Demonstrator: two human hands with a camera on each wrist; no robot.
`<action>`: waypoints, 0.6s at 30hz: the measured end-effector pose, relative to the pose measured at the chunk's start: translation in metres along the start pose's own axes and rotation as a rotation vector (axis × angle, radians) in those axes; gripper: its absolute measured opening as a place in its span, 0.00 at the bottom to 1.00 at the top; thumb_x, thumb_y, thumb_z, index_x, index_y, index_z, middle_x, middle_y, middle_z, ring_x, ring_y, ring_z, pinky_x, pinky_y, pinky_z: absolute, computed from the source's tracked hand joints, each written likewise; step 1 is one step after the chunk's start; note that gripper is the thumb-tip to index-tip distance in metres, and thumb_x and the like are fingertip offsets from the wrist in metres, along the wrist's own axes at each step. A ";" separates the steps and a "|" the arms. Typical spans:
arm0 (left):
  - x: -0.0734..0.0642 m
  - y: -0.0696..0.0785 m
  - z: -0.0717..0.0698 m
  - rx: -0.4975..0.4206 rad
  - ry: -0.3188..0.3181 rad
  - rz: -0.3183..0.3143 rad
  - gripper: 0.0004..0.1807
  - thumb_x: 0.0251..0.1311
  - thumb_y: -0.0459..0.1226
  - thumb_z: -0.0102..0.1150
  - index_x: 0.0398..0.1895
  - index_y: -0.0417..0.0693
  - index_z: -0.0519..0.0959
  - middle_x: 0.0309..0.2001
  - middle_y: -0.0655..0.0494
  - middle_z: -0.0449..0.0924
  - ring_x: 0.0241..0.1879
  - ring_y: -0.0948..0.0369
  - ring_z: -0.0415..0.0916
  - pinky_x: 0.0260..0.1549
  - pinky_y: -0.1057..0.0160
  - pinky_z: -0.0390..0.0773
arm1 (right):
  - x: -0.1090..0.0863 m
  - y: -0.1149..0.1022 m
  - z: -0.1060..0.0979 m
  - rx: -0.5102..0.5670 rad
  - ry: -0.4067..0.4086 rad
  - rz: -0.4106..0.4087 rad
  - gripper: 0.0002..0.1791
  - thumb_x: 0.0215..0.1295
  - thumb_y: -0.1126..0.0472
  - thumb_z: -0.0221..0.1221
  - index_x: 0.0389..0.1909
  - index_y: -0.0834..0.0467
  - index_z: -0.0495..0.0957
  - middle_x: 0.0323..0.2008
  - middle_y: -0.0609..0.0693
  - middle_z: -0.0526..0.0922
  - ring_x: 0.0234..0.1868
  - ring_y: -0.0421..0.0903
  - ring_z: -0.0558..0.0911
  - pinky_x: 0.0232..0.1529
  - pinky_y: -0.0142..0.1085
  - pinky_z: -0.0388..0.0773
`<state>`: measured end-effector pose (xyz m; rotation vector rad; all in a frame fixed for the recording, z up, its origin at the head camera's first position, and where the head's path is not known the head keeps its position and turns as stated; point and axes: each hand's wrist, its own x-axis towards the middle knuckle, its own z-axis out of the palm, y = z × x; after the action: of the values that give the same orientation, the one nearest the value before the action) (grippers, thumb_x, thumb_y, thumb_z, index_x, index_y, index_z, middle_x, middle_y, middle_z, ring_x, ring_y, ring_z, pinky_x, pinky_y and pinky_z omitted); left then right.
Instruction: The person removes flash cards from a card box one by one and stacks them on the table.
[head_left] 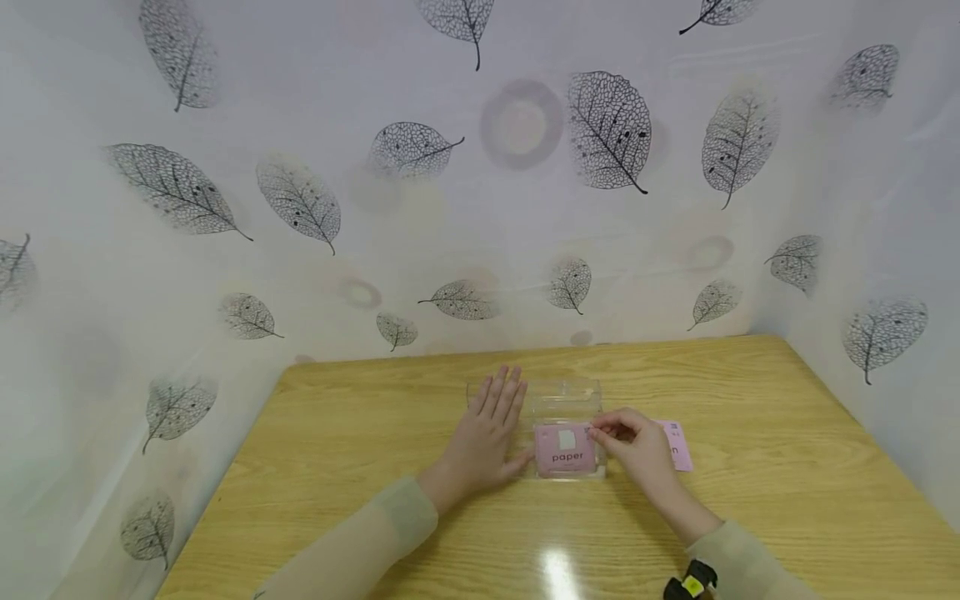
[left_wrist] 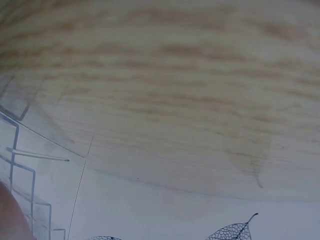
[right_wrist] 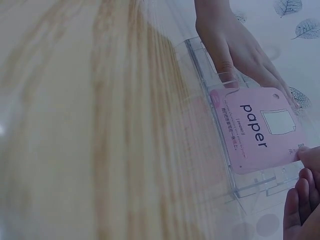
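Observation:
A pink flash card printed "paper" lies at the near right compartment of a clear plastic holder. My right hand pinches the card's far right corner between thumb and fingers; the right wrist view shows the card tilted over the holder's edge. With fingers straight, my left hand rests on the holder's left part, hiding much of it. At its left edge, the left wrist view catches the holder's clear stepped dividers and a bit of skin. Another pink card lies partly behind my right hand.
The holder stands on a wooden table. A pale cloth with leaf prints hangs behind the table and along both sides. A black-and-yellow device is at the right wrist.

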<state>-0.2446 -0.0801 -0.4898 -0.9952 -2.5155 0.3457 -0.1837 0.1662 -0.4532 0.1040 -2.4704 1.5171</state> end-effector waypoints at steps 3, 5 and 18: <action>0.000 0.000 0.000 0.004 0.000 0.002 0.54 0.58 0.68 0.27 0.73 0.35 0.34 0.74 0.37 0.26 0.73 0.42 0.30 0.72 0.48 0.33 | 0.000 0.003 0.001 0.007 0.004 -0.013 0.06 0.54 0.68 0.66 0.33 0.63 0.83 0.30 0.55 0.82 0.29 0.35 0.75 0.29 0.25 0.76; 0.000 -0.001 0.000 0.009 0.005 0.002 0.54 0.58 0.68 0.26 0.73 0.35 0.34 0.74 0.37 0.27 0.73 0.42 0.31 0.72 0.48 0.34 | 0.001 0.008 0.002 0.015 0.004 -0.021 0.06 0.54 0.67 0.66 0.33 0.62 0.83 0.30 0.54 0.81 0.29 0.35 0.74 0.29 0.25 0.76; -0.001 -0.001 0.001 0.034 0.016 0.005 0.53 0.58 0.67 0.21 0.73 0.35 0.34 0.74 0.37 0.29 0.73 0.42 0.34 0.72 0.48 0.35 | 0.000 0.005 0.002 0.002 0.015 -0.006 0.05 0.54 0.66 0.66 0.32 0.62 0.83 0.29 0.53 0.81 0.28 0.37 0.75 0.29 0.25 0.75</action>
<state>-0.2453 -0.0812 -0.4911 -0.9876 -2.4847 0.3795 -0.1850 0.1664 -0.4583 0.0997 -2.4542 1.5128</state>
